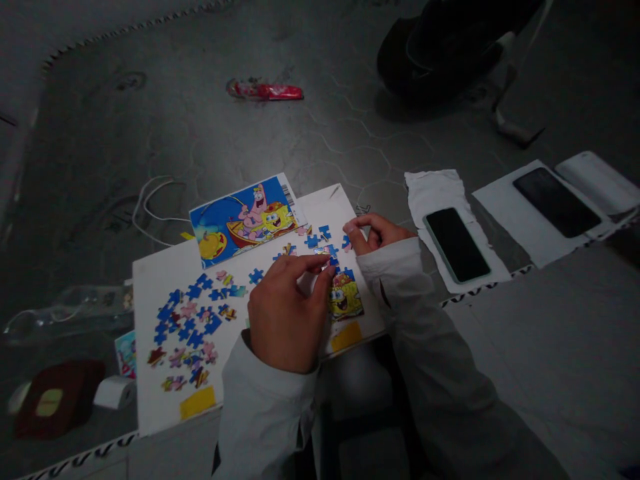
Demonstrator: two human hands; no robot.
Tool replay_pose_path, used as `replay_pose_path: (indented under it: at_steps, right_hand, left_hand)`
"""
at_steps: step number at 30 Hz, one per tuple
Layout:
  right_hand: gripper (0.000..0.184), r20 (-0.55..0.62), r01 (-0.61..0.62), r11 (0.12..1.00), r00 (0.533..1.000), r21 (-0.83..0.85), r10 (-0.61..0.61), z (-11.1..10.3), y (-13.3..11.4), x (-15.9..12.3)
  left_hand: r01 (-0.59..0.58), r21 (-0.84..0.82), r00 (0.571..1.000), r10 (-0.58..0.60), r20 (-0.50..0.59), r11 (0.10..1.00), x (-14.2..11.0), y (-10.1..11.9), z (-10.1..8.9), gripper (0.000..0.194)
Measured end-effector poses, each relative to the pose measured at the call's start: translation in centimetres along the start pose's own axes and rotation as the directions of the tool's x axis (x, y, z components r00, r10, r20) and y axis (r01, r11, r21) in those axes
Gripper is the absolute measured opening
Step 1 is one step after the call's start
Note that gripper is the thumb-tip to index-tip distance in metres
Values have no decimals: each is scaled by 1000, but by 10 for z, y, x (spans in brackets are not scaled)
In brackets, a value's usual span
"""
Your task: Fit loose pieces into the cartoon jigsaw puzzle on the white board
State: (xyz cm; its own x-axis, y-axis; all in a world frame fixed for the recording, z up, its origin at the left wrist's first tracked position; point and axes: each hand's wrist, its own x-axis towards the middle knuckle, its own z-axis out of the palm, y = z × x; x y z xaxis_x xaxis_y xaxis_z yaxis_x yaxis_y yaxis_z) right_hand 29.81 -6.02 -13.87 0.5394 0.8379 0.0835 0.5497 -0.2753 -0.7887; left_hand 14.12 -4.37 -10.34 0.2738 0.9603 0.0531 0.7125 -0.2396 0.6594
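Note:
A white board [165, 280] lies in front of me with several loose blue, pink and yellow puzzle pieces [193, 317] scattered on its left half. A joined patch of puzzle [345, 299] with a yellow cartoon face sits near the board's right edge. My left hand [287, 313] rests over the board's middle, fingertips pinched on a small puzzle piece [325, 265] beside that patch. My right hand [376, 233] hovers at the board's far right corner, fingers curled close to more blue pieces [320, 239]; whether it holds one is unclear. A cartoon reference picture [245, 217] lies at the board's far edge.
Two dark phones [456, 244] [556, 201] lie on white cloths to the right. A white cable [150, 207] curls at the left, a red wrapper [265, 91] lies farther off, and a dark bag [440, 47] sits at top right. A tape roll [115, 392] and brown pouch [55, 397] lie lower left.

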Motion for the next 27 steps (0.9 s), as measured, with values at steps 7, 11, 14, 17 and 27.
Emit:
replay_pose_path:
  at_steps: [7,11,14,17,27]
  right_hand:
    - [26,-38,38,999,999,22,-38,3,4,0]
    - [23,-80,62,998,995,16,-61,3,3,0]
    - [24,-112,111,994,987,-11,-112,0,-1,-2]
    - [22,-115,210,976,970,-55,-216,-3,-2,-2]
    - [31,187,393,918,900,40,-394,-19,9,7]
  left_hand:
    - [48,-65,999,-48,-5,997,1,4,-8,14]
    - [162,-149,987,-158,33,976,3,7,-15,21]
    - [161,-192,987,-163,8,968,4,6,-18,22]
    - [154,-184,987,-160,-19,971,4,2,-18,23]
    - [87,-186,996,-83,26,979,1,6,-15,15]
